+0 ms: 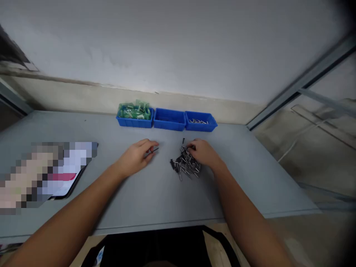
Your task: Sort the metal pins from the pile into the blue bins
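On the table a heap of thin metal pins [189, 165], silver shafts with black ends, looks like screws or rivets; their exact kind is too small to tell. My right hand [204, 151] reaches the heap's upper right side, fingers curled in among the pieces; what the fingertips grip is hidden. One dark pin [183, 141] stands apart just above the heap. To the left, my left hand [139, 155] hovers close over the tabletop, pinching a single dark screw-like pin [154, 150] between thumb and fingers, its tip pointing right.
Three blue bins line the wall: the left bin [135, 123] holds green-and-white packets [136, 110], the middle bin [169, 125] shows a bare inside, the right bin [200, 127] has some silver pins. A phone [69, 181] lies at left, partly blurred. Metal frame posts [267, 104] flank the table [155, 207].
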A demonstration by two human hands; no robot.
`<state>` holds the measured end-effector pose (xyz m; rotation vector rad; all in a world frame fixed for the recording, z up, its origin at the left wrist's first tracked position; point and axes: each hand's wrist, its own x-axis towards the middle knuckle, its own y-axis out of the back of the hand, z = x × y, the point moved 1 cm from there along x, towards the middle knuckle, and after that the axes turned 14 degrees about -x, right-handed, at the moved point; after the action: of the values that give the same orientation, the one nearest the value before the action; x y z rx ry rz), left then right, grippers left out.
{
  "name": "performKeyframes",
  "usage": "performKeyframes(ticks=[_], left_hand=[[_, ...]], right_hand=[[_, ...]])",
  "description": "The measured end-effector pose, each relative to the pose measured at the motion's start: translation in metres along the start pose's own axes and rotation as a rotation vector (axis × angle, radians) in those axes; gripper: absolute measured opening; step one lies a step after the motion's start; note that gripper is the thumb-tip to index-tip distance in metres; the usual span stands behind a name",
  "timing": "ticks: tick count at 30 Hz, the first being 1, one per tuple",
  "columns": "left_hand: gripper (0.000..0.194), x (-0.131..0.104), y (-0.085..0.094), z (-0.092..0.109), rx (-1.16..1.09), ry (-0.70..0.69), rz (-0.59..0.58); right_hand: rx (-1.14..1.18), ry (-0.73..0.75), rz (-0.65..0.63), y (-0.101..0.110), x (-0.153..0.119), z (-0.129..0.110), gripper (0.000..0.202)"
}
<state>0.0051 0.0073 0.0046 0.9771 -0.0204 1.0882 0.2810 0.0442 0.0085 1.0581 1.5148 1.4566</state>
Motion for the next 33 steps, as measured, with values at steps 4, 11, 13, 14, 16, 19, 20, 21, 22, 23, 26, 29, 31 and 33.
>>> performKeyframes(ticks=[4,11,13,14,16,19,20,21,22,23,26,29,31,33], left_hand=[[0.032,0.0005,0.0007,0.0028,-0.002,0.028,-0.003],[0.027,0.0014,0.0,0.0039,-0.025,0.012,-0.026],[0.026,0.0012,-0.001,0.0028,-0.025,0.022,-0.036],[0.026,0.0011,-0.0016,0.002,-0.022,0.031,-0.041],[0.025,0.001,-0.0033,-0.0001,-0.012,0.061,-0.05],[0.026,0.0011,-0.006,-0.0035,-0.002,0.128,-0.065],[0.027,0.0013,-0.0067,-0.0044,-0.004,0.154,-0.063],[0.028,0.0015,-0.0071,-0.0051,-0.008,0.18,-0.055],[0.029,0.0018,-0.0072,-0.0054,-0.012,0.203,-0.045],[0.029,0.0022,-0.0071,-0.0054,-0.016,0.221,-0.031],[0.028,0.0034,-0.0063,-0.0043,-0.009,0.252,-0.015],[0.028,0.0043,-0.0057,-0.0039,0.009,0.262,-0.031],[0.026,0.0047,-0.0058,-0.0041,0.011,0.253,-0.062],[0.023,0.0049,-0.0067,-0.0045,0.004,0.236,-0.108]], right_hand=[[0.039,0.0,0.001,0.0008,-0.0007,-0.0017,0.019],[0.063,0.012,0.009,0.0004,-0.0013,-0.0024,0.016],[0.066,0.014,0.01,0.0001,-0.0016,-0.0024,0.016],[0.066,0.013,0.009,0.0001,-0.0017,-0.0024,0.015],[0.068,0.006,0.013,0.0003,-0.0021,-0.0026,0.015],[0.082,0.003,0.007,0.0004,-0.0026,-0.0033,0.017],[0.086,0.005,-0.001,0.0002,-0.0027,-0.0035,0.017],[0.089,0.008,-0.009,0.0001,-0.0027,-0.0037,0.018],[0.092,0.011,-0.018,-0.0002,-0.0026,-0.0038,0.018],[0.094,0.012,-0.023,-0.0004,-0.0026,-0.0038,0.018],[0.102,0.004,-0.026,-0.0008,-0.0023,-0.0035,0.016],[0.101,-0.003,-0.019,-0.0007,-0.0019,-0.003,0.014],[0.09,0.006,-0.018,-0.0006,-0.0014,-0.0027,0.014],[0.081,0.021,-0.013,-0.0011,-0.0004,-0.0023,0.014]])
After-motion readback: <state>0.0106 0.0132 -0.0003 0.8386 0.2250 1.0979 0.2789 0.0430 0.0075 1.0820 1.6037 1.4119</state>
